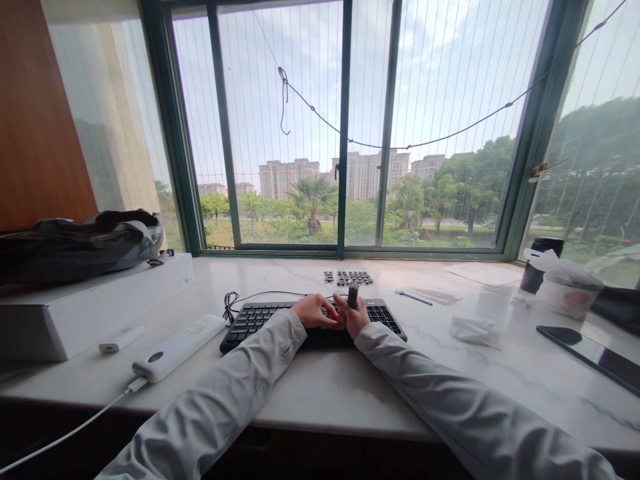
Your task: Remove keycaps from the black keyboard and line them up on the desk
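A black wired keyboard (253, 321) lies on the marble-patterned surface, its right-hand part stripped down to bare key sockets. Over its middle, my left hand (315, 311) has its fingers curled and the tips brought together by my right hand; whatever is between them is hidden. My right hand (356, 320) is closed around a short dark tool (353, 295), which sticks upward out of the grip; its lower end is out of sight. Just behind the keyboard, loose black keycaps (354, 277) are laid out in rows.
At left are a white power bank (175, 350) with a cable, a small white device (121, 339) and a white box (110, 300). To the right lie a blue pen-like stick (416, 298), crumpled clear plastic (473, 329), a phone (593, 353) and a bagged cup (570, 293).
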Tool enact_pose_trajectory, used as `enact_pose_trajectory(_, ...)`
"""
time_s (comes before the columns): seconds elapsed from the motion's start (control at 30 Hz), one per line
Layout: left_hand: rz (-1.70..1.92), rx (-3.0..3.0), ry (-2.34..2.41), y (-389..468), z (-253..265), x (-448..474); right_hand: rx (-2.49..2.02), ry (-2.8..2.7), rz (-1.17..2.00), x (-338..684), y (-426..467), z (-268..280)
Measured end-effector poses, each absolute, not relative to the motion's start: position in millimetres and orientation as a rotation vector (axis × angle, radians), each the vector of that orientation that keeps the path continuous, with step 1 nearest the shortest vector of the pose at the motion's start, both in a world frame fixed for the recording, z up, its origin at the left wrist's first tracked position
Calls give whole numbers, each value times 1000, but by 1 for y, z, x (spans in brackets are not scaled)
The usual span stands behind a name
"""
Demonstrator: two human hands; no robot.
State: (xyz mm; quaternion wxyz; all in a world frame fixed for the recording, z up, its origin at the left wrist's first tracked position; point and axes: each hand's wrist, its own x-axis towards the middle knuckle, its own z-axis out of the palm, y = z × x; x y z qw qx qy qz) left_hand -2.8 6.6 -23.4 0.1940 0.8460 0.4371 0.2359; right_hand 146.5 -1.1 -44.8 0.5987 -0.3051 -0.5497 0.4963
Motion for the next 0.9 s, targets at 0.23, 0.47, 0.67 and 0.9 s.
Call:
enact_pose_trajectory(0.23,689,2357,1276,8,-26,-4,-635,-1475,957,148,-1,-47)
enact_pose_trajectory(0.47,689,2336,1269,11,-29,-5,-648,-1549,842,151,-12,-42)
enact_pose_trajectory(0.67,672,2332,1218,11,-27,-5,-582,-1513,977,148,-6,-45)
enact_pose_trajectory(0.9,712,2333,1115,9,-24,-4,-462,-908,1476,157,18,-29)
